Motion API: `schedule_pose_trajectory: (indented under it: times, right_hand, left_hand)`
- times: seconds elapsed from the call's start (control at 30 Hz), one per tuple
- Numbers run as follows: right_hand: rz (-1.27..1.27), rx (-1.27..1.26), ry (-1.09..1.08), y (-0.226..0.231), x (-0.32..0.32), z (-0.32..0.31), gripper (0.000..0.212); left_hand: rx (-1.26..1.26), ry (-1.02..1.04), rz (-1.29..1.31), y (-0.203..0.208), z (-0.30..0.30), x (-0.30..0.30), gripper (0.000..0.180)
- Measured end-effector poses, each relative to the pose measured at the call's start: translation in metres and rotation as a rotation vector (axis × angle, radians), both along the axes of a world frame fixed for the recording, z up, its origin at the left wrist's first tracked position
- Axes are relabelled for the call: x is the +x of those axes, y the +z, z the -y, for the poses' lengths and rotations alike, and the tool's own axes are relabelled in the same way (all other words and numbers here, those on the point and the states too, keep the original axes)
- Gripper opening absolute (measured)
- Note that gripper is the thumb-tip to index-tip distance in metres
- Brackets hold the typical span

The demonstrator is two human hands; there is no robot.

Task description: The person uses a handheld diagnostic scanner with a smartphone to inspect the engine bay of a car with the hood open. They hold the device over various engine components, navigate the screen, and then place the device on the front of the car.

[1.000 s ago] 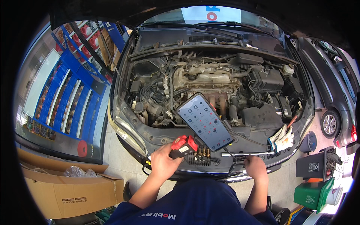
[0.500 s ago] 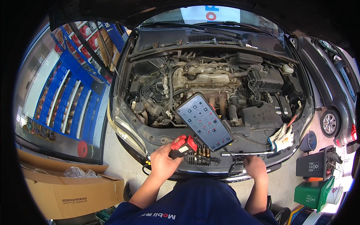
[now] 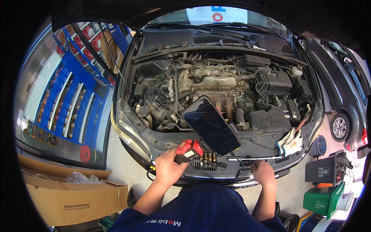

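Observation:
My left hand (image 3: 170, 166) is closed around a red-and-black hand-held tool (image 3: 188, 151) with a pale label, over the car's front panel; its exact kind is unclear. My right hand (image 3: 263, 171) is closed at the front edge of the engine bay, just below a long silver bar (image 3: 257, 158); what lies in its fingers is hidden. Between my hands, a phone (image 3: 211, 126) with a dark, reflective screen hangs slantwise over the panel. Several brass-coloured cylindrical parts (image 3: 210, 156) stand beside the red-and-black tool.
Ahead lies the open engine bay (image 3: 216, 79). White work gloves (image 3: 290, 143) rest on its right front. At left are a cardboard box (image 3: 77, 201) and a blue rack (image 3: 69, 104). Black (image 3: 320, 170) and green bins (image 3: 322, 201) stand at right, near another car (image 3: 336, 77).
The phone's screen has gone from lit, with rows of icons, to dark. My hands and the other things have not visibly moved.

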State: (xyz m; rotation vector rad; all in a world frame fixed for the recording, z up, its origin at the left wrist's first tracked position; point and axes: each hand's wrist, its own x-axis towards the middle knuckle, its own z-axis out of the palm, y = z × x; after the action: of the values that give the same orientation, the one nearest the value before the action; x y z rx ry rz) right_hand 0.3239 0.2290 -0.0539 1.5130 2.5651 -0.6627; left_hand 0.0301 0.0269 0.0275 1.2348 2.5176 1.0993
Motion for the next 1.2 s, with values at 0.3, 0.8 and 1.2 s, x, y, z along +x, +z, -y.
schedule_pose_trajectory:
  times: [0.3, 0.8, 1.2]
  right_hand:
    - [-0.204, -0.181, -0.07, 0.021, 0.044, -0.004, 0.023]
    - [-0.632, -0.845, -0.481, -0.151, 0.1, 0.098, 0.05]
    - [-0.346, -0.311, -0.438, -0.18, 0.045, 0.112, 0.04]
  left_hand:
    - [-0.011, 0.012, -0.016, 0.008, 0.006, 0.001, 0.035]
    - [0.046, -0.01, 0.036, -0.003, -0.01, 0.008, 0.032]
    - [0.093, -0.006, 0.094, 0.013, 0.002, 0.015, 0.033]
